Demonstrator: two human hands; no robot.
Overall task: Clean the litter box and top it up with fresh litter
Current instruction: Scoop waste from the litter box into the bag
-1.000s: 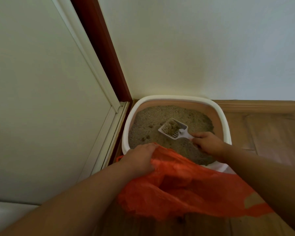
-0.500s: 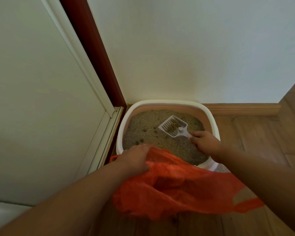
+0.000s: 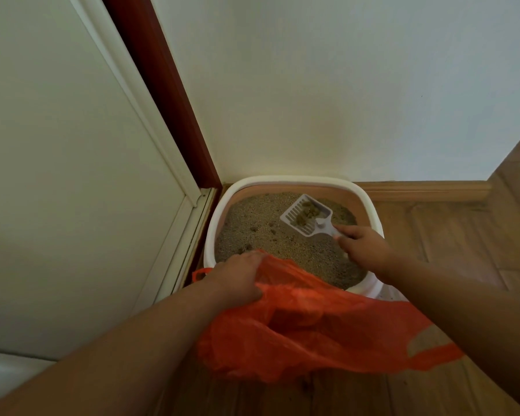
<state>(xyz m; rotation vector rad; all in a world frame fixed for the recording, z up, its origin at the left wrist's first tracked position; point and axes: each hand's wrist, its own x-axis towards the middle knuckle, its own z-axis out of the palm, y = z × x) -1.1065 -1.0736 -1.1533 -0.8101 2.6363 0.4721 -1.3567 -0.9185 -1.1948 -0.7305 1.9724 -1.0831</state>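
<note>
Scooping clumps from the litter box (image 3: 370, 205) in the corner.

My right hand (image 3: 364, 250) grips the handle of the white scoop (image 3: 308, 216), which holds clumps above the litter (image 3: 261, 238) toward the box's far side. My left hand (image 3: 237, 280) clutches the rim of the orange bag (image 3: 312, 334) at the box's near edge, the bag draping over that edge onto the wooden floor (image 3: 451, 235).

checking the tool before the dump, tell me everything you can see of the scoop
The scoop is white, plastic by its look, with a slotted front edge and raised side walls. It holds brownish clumps. It is over the far right of the litter, handle toward the right hand, whose grip is on that handle.
</note>
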